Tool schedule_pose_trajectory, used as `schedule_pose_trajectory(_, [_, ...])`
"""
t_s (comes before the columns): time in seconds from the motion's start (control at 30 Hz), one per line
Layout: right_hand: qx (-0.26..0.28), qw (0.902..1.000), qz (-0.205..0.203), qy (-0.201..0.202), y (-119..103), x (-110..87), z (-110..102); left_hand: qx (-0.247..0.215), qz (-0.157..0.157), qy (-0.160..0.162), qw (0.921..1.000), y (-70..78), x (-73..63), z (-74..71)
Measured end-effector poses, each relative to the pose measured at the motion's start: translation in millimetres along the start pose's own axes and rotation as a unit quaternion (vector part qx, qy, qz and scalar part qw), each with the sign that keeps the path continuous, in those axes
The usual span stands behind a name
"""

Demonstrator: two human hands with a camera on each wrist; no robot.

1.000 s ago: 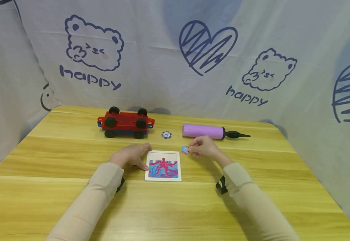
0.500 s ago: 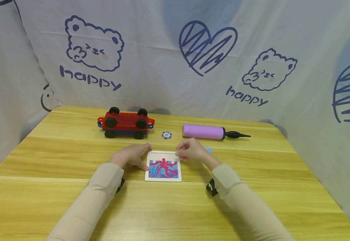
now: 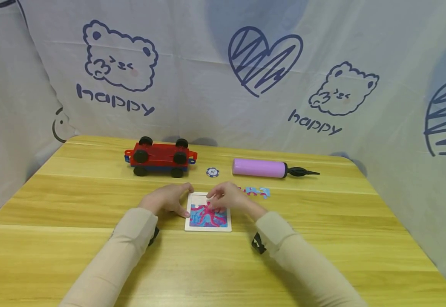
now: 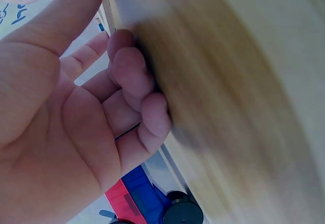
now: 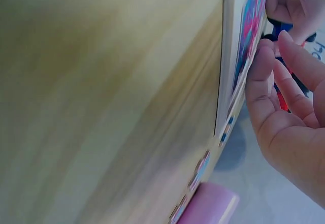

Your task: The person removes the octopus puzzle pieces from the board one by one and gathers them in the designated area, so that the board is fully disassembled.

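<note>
A square puzzle board (image 3: 208, 221) with a white rim lies mid-table, its lower part filled with a pink octopus on blue. My left hand (image 3: 167, 198) holds its left side, index finger at the top corner and thumb lower down. Above the board's upper right is my right hand (image 3: 228, 197), fingers bent and fingertips close to the octopus's head. Whether a piece sits between those fingertips cannot be made out. Loose puzzle pieces (image 3: 251, 191) lie right of the board, one partly covered by the right hand. The right wrist view shows the board's edge (image 5: 228, 66) under the fingers.
At the back left a red and blue toy wagon (image 3: 158, 155) rests with several black wheels upward. A poker chip (image 3: 212, 172) lies beside it. A purple hand pump (image 3: 259, 168) with a black nozzle lies behind the loose pieces. A printed white cloth (image 3: 207, 106) stands behind the table.
My right hand has moved left from the loose pieces to over the board, uncovering pieces behind it. The left hand and the board stay in place.
</note>
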State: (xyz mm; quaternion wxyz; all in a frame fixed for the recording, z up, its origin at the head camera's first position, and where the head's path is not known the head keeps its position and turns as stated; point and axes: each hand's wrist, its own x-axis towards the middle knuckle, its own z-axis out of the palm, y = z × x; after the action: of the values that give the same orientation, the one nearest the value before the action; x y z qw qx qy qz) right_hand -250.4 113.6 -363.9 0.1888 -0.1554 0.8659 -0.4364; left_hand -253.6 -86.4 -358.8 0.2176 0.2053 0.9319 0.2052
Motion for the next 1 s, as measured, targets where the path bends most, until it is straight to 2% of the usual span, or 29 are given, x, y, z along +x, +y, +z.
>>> schedule_pose_trajectory(0.17, [-0.018,0.9992,-0.005,-0.035,-4,1.9,7,0.005,0.0,0.002,1.0,-0.8,1.4,0.4])
schedule_pose_trajectory(0.37, [-0.046,0.9976,-0.013,-0.051,-7,2.9,12,0.012,0.01,0.006,0.9999,0.8,-1.4,-0.9])
schedule_pose_trajectory(0.7, [-0.081,0.9957,-0.012,-0.043,-4,3.6,15,0.014,0.02,0.004,0.9997,-4.7,3.5,1.0])
schedule_pose_trajectory(0.93, [-0.097,0.9941,-0.032,-0.037,-4,3.6,19,0.007,0.015,0.0,0.9999,-4.9,3.2,-0.5])
schedule_pose_trajectory(1.0, [-0.103,0.9931,-0.043,-0.036,-4,3.4,20,0.01,0.024,0.001,0.9997,-11.0,8.4,2.3])
